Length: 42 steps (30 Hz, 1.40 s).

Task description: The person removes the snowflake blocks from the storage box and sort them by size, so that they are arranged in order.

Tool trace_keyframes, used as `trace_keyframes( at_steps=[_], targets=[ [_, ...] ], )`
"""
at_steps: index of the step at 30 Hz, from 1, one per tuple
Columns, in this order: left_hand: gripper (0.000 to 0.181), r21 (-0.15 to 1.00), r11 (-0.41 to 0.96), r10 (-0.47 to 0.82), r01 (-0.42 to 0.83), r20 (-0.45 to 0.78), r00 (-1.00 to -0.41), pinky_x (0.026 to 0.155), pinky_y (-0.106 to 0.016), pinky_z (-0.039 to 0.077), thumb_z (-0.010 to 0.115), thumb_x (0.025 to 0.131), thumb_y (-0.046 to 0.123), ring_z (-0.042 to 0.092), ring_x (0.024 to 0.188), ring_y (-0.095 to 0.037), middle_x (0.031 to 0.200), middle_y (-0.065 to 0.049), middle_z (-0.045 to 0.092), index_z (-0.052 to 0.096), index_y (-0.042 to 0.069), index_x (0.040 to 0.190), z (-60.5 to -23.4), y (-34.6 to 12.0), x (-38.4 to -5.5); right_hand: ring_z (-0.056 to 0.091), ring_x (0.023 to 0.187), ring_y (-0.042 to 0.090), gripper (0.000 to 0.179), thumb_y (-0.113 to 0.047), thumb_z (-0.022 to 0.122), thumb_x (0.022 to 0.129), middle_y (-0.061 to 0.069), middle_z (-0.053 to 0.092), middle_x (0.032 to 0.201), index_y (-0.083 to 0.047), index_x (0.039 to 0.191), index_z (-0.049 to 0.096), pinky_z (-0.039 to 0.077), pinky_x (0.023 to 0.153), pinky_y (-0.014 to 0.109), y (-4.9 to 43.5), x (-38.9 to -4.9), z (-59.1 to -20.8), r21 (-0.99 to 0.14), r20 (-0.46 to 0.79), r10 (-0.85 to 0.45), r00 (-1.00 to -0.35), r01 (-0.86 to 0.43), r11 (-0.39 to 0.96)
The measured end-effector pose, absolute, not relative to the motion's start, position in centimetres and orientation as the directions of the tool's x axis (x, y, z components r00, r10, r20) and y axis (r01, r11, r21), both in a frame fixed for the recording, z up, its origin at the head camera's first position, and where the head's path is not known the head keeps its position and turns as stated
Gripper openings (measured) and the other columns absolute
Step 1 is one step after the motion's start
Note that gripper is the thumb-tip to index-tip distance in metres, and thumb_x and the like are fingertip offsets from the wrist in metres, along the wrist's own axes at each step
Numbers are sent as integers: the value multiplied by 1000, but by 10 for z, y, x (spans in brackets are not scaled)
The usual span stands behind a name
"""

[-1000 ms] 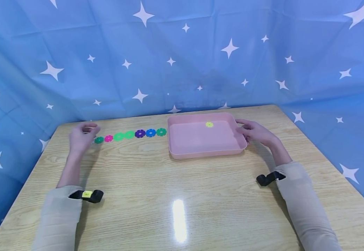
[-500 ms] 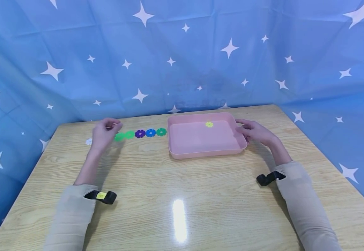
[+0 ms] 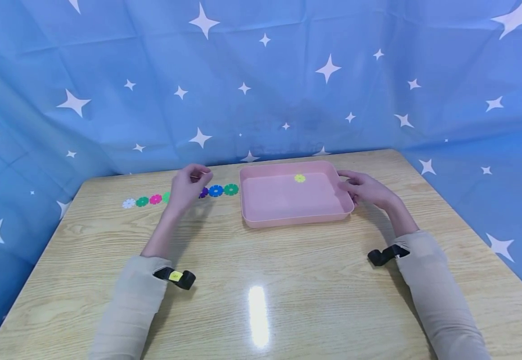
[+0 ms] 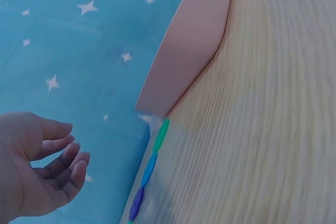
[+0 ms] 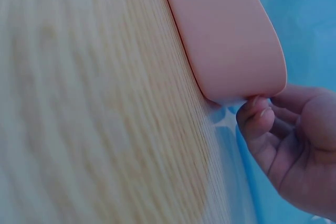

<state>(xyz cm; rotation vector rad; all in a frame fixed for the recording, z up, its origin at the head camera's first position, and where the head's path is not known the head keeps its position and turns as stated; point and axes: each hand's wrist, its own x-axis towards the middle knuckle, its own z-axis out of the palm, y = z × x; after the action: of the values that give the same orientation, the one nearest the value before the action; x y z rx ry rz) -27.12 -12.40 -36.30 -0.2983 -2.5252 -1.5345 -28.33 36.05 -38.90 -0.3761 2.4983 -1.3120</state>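
My left hand (image 3: 187, 187) is raised over the row of flower-shaped plastic discs, its fingers loosely curled with nothing between them; in the left wrist view the hand (image 4: 44, 166) shows bare fingertips. It hides part of the row. Left of it lie a white disc (image 3: 128, 203), a green disc (image 3: 142, 201) and a pink disc (image 3: 155, 199). To its right are a purple disc (image 3: 203, 192), a blue disc (image 3: 216, 190) and another green disc (image 3: 231, 189). At the right end of a pink tray (image 3: 288, 200), my right hand (image 3: 366, 190) grips the rim and wall.
One yellow disc (image 3: 300, 178) lies inside the tray near its back wall. The wooden table (image 3: 315, 285) ends at a blue curtain (image 3: 152, 90) with white stars. Each wrist wears a black camera strap, with the left camera (image 3: 184, 279) low above the table.
My left hand has swept right along the row from the white disc toward the tray, uncovering the white, green and pink discs. The right hand and tray have stayed put.
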Motion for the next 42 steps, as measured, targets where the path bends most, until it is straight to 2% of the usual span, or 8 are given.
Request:
trace_keyframes(
  at_steps=[10, 15, 22, 32, 42],
  targets=[
    [23, 861, 402, 173, 312, 263, -949, 90, -38, 52, 65, 100, 17, 62, 100, -27, 105, -14, 64, 66, 0, 116, -363, -79, -276, 49, 57, 19, 59, -24, 50, 108, 11, 51, 77, -4, 158, 27, 47, 56, 37, 359, -284, -388, -826, -135, -359, -924, -95, 555],
    [23, 861, 382, 219, 335, 268, -938, 90, -37, 53, 65, 100, 14, 63, 100, -27, 105, -14, 65, 66, -2, 117, -366, -57, -278, 49, 57, 19, 58, -24, 49, 108, 11, 51, 77, -3, 158, 26, 47, 56, 36, 359, -283, -388, -823, -133, -358, -924, -99, 559],
    [24, 876, 349, 274, 333, 244, -930, 88, -34, 52, 64, 100, 13, 62, 99, -25, 105, -12, 66, 65, -2, 119, -370, -27, -275, 49, 58, 26, 59, -22, 49, 108, 11, 51, 76, -3, 159, 25, 47, 56, 38, 359, -282, -388, -826, -136, -360, -923, -95, 555],
    [20, 851, 362, 342, 380, 258, -903, 88, -31, 53, 66, 99, 9, 64, 96, -24, 103, -13, 69, 67, -4, 114, -379, 9, -283, 49, 58, 22, 58, -22, 49, 108, 11, 51, 77, -3, 158, 26, 47, 56, 37, 357, -282, -386, -819, -139, -353, -925, -93, 567],
    [25, 846, 388, 427, 365, 186, -885, 92, -30, 51, 64, 99, 9, 63, 104, -25, 112, -13, 66, 63, -4, 121, -391, 33, -290, 50, 58, 19, 59, -23, 50, 108, 11, 52, 78, -3, 158, 28, 48, 58, 36, 358, -282, -388, -824, -131, -357, -925, -99, 557]
  ],
)
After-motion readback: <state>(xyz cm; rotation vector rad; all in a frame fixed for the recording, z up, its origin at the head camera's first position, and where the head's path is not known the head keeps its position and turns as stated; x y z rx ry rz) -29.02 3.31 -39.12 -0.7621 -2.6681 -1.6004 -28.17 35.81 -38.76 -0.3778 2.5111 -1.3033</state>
